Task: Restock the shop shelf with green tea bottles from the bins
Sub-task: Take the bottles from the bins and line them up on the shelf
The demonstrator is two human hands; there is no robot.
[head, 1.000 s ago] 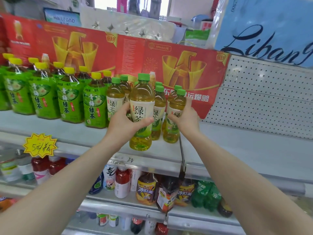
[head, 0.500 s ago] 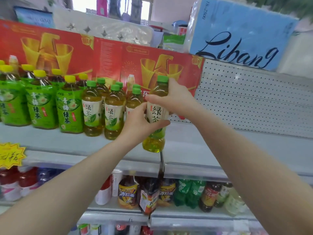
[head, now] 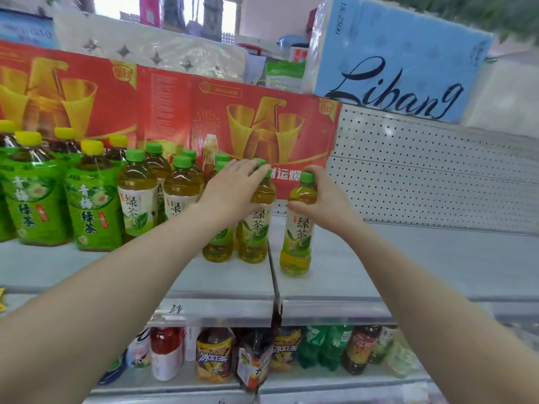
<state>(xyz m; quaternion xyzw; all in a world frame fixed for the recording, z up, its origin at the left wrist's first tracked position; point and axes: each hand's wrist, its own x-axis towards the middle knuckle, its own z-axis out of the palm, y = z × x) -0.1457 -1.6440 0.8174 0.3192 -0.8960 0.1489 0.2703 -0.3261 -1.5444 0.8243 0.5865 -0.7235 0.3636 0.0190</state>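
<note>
A green tea bottle (head: 298, 225) with a green cap and a label reading 绿茶 is stood upright on the grey shelf (head: 408, 266), just right of the seam between two shelf boards. Its shoulder is pinched by the right hand (head: 323, 199), fingers curled around the neck. A second bottle (head: 256, 223) of the same tea, at the end of the row, is gripped near its top by the left hand (head: 233, 191), fingers laid over the cap. Further left, yellow-capped bottles (head: 93, 199) labelled 青梅绿茶 are lined up. Behind the row a red box (head: 175, 112) is propped; above it, "Libang" is written on a blue pack (head: 393, 59).
</note>
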